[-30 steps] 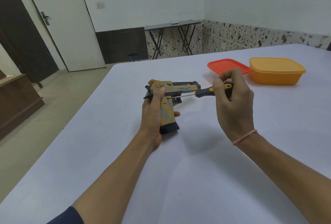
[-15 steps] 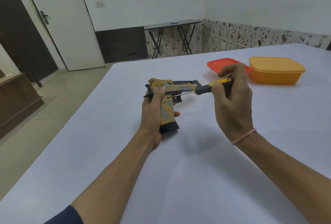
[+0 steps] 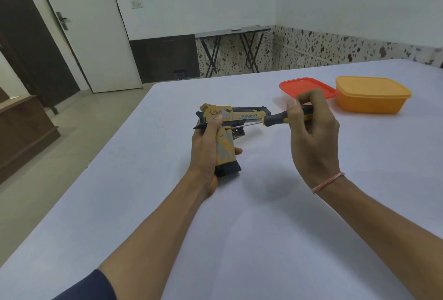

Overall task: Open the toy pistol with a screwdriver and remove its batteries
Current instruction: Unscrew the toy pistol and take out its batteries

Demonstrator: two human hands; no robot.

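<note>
A yellow, grey and dark blue toy pistol (image 3: 236,117) stands with its grip base on the white table (image 3: 239,227), barrel pointing right. My left hand (image 3: 207,151) grips its handle from the left, thumb up along the rear of the slide. My right hand (image 3: 311,136) pinches the black and yellow handle of a screwdriver (image 3: 275,120). The thin metal shaft runs left, and its tip sits against the top of the pistol's grip beside my left thumb. No batteries are in view.
An orange tub (image 3: 372,94) with its lid on stands at the back right of the table. A red lid (image 3: 308,87) lies just left of it, behind my right hand. A folding table (image 3: 232,48) stands by the far wall, and a white door (image 3: 91,36) at left.
My right hand has shifted its fingers on the screwdriver handle, and the handle's angle has changed a little while the tip stays at the pistol's grip. My left hand and the pistol have hardly moved.
</note>
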